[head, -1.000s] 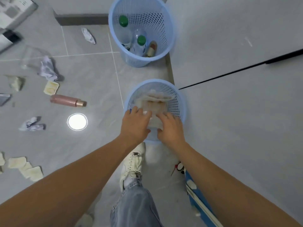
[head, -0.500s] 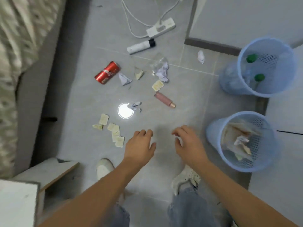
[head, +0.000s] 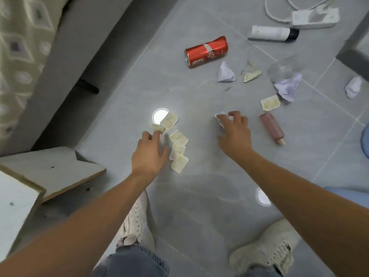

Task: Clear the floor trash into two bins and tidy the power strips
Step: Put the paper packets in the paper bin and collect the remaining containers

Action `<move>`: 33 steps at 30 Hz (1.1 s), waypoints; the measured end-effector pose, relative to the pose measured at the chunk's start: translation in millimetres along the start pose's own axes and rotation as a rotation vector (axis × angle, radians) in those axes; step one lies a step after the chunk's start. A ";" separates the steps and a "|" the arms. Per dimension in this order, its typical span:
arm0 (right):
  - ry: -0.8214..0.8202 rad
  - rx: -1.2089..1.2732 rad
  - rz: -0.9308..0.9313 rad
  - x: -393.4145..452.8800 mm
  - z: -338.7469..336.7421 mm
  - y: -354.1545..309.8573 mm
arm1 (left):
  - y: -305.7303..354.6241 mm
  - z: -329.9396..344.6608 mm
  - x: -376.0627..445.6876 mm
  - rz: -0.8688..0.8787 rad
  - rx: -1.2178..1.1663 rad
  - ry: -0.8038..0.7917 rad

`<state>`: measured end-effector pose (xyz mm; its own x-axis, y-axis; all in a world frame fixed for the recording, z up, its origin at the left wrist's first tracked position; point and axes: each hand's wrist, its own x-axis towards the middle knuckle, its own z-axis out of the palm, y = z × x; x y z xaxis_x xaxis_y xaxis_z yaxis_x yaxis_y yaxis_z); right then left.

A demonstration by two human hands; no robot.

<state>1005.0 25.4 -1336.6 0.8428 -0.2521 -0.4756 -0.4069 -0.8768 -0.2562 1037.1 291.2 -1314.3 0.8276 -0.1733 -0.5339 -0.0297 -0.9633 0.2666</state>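
Trash lies scattered on the grey tile floor. My left hand (head: 150, 152) reaches over a cluster of several cream square wrappers (head: 178, 139), its fingertips touching a small one (head: 158, 127). My right hand (head: 234, 134) has its spread fingers on a small crumpled white paper (head: 219, 119). A pink bottle (head: 272, 129) lies just right of that hand. Farther off are a red can (head: 206, 51), a white tube (head: 271, 33) and a white power strip (head: 315, 17) with its cord. Only a sliver of one blue bin (head: 365, 138) shows at the right edge.
More crumpled papers (head: 287, 86) (head: 225, 73) (head: 353, 86), another wrapper (head: 270, 102) and a clear plastic cup (head: 285, 68) lie beyond my right hand. A bed (head: 20, 47) runs along the left, with wooden boards (head: 50, 168) at the lower left. My white shoes (head: 137, 222) stand below.
My hands left the paper bin, the view swung left to the littered floor, and both hands dropped down onto the wrappers and the crumpled paper.
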 end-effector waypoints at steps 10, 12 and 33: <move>0.047 0.006 -0.111 33.0 37.8 16.8 | -30.7 34.4 85.8 0.068 -0.084 0.002; 0.044 0.040 -0.114 30.5 37.4 18.5 | -31.8 37.2 87.9 0.089 -0.102 -0.012; 0.550 0.593 0.865 -381.2 -149.7 265.9 | 439.6 48.3 -236.3 0.844 -0.291 -0.496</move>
<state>628.3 -172.9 -1097.4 0.1862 -0.9376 -0.2936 -0.8943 -0.0379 -0.4460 801.4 -101.2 -1109.8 0.2728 -0.9015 -0.3361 -0.3035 -0.4121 0.8591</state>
